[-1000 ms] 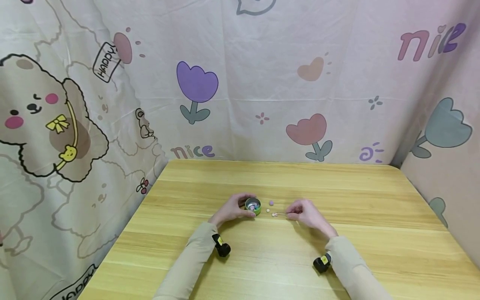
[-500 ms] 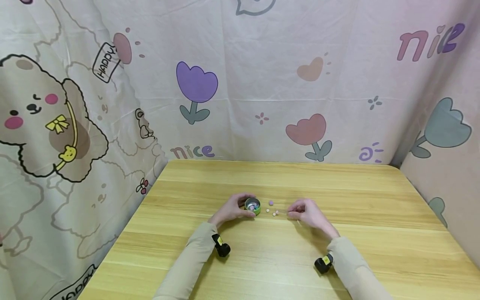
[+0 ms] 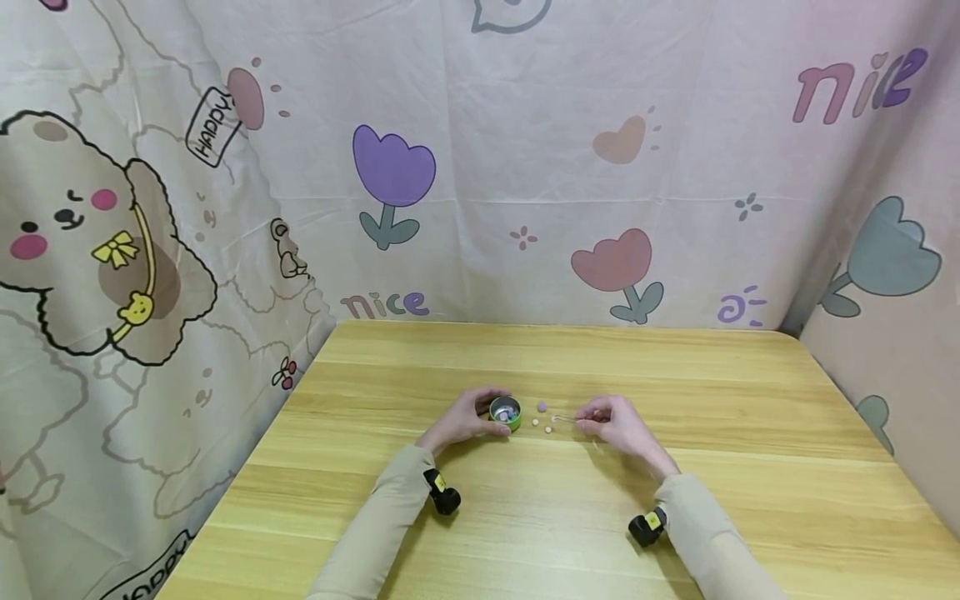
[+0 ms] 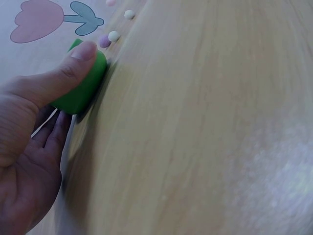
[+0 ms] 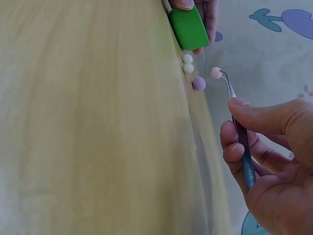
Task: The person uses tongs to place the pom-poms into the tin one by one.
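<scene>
My left hand (image 3: 467, 417) grips a small round green tin (image 3: 517, 423) between thumb and fingers. The tin stands on the table, its top uncovered, with several coloured balls inside. To its right, my right hand (image 3: 617, 427) pinches bent-tip tweezers (image 5: 246, 156) between thumb and fingers. Held in the tweezers' tips is a small pink ball (image 5: 216, 73), raised above the table in the right wrist view. On the table between the hands lie a purple ball (image 5: 199, 83) and two smaller whitish balls (image 5: 188, 68). In the left wrist view, the thumb presses the tin's green wall (image 4: 84, 93).
A wood-grain table (image 3: 525, 517) spreads under both arms. Behind it and along the sides hangs a printed cloth (image 3: 495, 167). Each wrist carries a black camera, the left one (image 3: 444, 493) and the right one (image 3: 647, 527).
The tweezers' tips have moved up and slightly right from the whitish ball, lifting the pink ball off the table. The left hand and the tin have stayed in place.
</scene>
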### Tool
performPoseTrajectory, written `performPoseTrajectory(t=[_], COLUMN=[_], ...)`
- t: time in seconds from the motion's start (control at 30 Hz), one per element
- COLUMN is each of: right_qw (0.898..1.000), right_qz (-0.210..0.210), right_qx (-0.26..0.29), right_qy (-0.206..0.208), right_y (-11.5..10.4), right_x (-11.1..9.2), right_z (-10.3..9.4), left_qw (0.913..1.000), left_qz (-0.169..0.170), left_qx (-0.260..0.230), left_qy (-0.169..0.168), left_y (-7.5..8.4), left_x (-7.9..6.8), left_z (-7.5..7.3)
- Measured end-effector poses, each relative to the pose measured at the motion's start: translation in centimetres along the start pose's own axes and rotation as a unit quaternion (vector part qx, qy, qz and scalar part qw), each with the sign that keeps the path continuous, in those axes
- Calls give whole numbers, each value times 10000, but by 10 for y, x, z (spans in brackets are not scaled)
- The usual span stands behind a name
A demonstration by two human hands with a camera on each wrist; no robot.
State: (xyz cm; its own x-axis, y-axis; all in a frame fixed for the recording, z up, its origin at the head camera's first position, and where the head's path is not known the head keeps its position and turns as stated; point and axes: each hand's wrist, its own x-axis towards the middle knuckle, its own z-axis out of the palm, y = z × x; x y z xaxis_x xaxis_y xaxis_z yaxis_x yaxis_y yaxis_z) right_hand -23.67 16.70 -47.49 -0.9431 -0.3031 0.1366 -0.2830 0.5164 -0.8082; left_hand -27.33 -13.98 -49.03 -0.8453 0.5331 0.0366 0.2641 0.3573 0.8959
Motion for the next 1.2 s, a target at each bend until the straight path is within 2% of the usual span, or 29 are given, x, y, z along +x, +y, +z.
performPoseTrajectory(t=[0.27, 0.63, 1.2], right_qw=[9999, 9995, 9995], right_qz=[58, -67, -104], right_qx=[75, 242, 90], right_qy=[93, 215, 289], right_y=[0, -7, -22], right_x=[1, 3, 15], right_z=[2, 2, 7], left_qw=[10000, 10000, 10000], left_qz=[26, 56, 24], left_qx=[-33, -42, -16], left_qy=[-7, -37, 5], left_y=[-3, -1, 0], left_x=[1, -1, 0], left_z=[1, 1, 0])
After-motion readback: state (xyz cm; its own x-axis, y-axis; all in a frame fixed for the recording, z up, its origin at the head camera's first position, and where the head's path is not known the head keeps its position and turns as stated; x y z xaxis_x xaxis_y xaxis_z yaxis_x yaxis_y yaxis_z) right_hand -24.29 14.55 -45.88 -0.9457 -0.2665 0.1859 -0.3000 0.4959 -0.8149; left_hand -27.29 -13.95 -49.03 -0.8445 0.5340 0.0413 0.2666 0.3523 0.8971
